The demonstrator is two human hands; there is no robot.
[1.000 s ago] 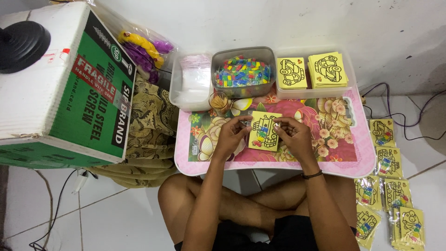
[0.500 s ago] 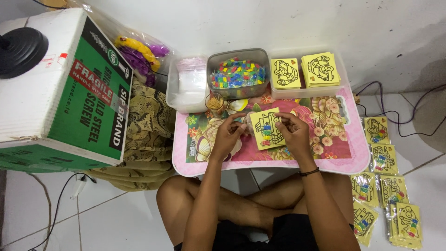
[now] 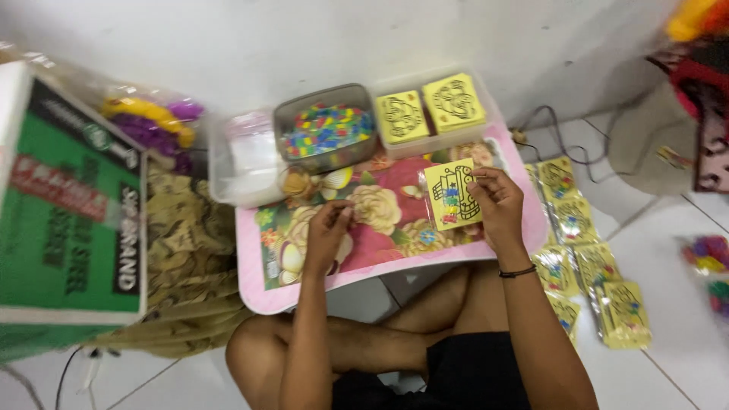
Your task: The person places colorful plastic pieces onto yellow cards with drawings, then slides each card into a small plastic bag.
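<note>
Since a moment ago my hands have parted: both were on the yellow card, and now only my right one has it. At far left stands a green and white box (image 3: pixel 68 220). My left hand (image 3: pixel 328 228) rests on the pink floral table (image 3: pixel 364 269), fingers curled shut; what they pinch I cannot tell. Behind it sits a tub of coloured beads (image 3: pixel 325 133). My right hand (image 3: pixel 495 201) grips the yellow card (image 3: pixel 451 193) by its right edge, above the table, long axis running away from me, tilted slightly left.
</note>
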